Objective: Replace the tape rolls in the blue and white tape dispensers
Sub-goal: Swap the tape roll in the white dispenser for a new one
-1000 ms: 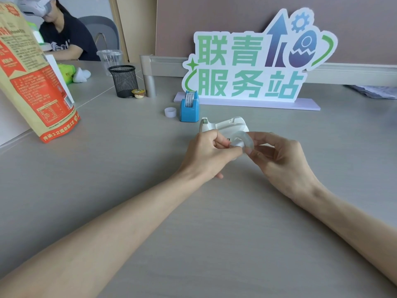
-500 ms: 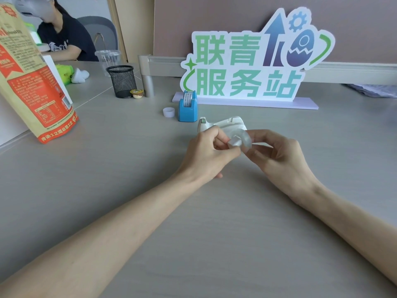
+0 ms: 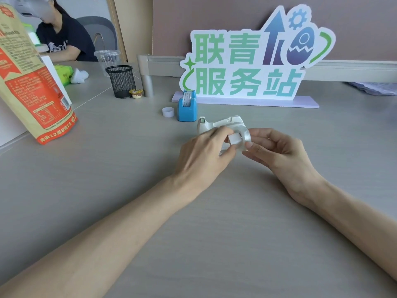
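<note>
Tape roll (image 3: 245, 140), clear and glossy, is held above the middle of the worktop (image 3: 214, 233), just in front of the white dispenser (image 3: 223, 123). Head view: the right hand (image 3: 279, 151) pinches the roll by its rim between thumb and curled fingers. The left hand (image 3: 204, 153) pinches a small white hub (image 3: 234, 139) that sits at the roll's centre hole; whether it is fully seated cannot be told. Judged light and stiff as a ring, but slick on the wound face and tacky at any free end, so the rim and flat sides are the sound places to grip; the hub looks rigid and small enough to slip from the fingers. The white dispenser stands on the worktop behind the hands, its cradle partly hidden and apparently without a roll. The blue dispenser (image 3: 187, 109) stands nearer the far edge, with a roll (image 3: 186, 99) seated in it. A loose white ring (image 3: 168, 112) lies just beside it on the left. Toward the far left corner stand a mesh cup (image 3: 121, 81) and a clear cup (image 3: 107, 59); the contents of either cannot be made out.
</note>
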Available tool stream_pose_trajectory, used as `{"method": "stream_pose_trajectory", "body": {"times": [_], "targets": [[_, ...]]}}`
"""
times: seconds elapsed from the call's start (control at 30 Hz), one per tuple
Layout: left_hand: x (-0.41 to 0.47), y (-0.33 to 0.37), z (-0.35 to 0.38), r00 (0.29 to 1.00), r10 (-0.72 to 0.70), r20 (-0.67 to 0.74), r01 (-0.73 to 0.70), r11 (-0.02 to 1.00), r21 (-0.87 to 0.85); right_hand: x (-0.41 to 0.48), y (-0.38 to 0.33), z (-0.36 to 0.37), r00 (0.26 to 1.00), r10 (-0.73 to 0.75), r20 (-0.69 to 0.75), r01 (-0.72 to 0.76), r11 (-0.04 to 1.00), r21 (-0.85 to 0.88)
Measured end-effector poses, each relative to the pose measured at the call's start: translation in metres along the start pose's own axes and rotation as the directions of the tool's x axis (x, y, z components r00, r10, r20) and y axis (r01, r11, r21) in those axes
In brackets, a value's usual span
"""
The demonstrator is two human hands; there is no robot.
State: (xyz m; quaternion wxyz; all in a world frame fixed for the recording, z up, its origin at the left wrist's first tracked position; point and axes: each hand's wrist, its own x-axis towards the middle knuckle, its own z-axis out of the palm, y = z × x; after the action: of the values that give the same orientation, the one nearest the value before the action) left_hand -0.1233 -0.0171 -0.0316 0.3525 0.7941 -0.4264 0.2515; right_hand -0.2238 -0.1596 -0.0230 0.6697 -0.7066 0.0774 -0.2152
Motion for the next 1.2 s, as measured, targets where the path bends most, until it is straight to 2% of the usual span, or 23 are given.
{"method": "stream_pose_trajectory", "body": {"times": [0.2,0.43,0.53,0.73,0.87,1.2], "targets": [[0.0,0.0,-0.002,0.998,0.053,0.024,-0.052,0.997,-0.059,0.002,0.0,-0.003,0.999,0.037,0.009,-0.037,0.993,0.11],[0.001,-0.004,-0.001,0.99,0.127,0.054,-0.121,0.988,-0.1,0.001,-0.002,-0.005,0.998,0.056,0.016,-0.058,0.99,0.132],[0.003,-0.005,0.002,0.985,0.153,0.074,-0.144,0.983,-0.112,0.002,-0.001,-0.005,0.998,0.06,0.009,-0.06,0.991,0.121],[0.002,-0.005,0.003,0.969,0.202,0.143,-0.202,0.979,-0.012,0.002,0.001,-0.004,0.999,0.036,-0.005,-0.035,0.999,0.031],[0.003,-0.008,0.005,0.957,0.239,0.164,-0.238,0.971,-0.032,0.003,0.001,-0.003,0.999,0.036,-0.008,-0.036,0.999,0.007],[0.004,0.0,0.016,0.956,0.269,0.117,-0.275,0.96,0.041,0.003,0.003,-0.002,0.998,-0.005,-0.056,0.002,0.999,-0.048]]}}
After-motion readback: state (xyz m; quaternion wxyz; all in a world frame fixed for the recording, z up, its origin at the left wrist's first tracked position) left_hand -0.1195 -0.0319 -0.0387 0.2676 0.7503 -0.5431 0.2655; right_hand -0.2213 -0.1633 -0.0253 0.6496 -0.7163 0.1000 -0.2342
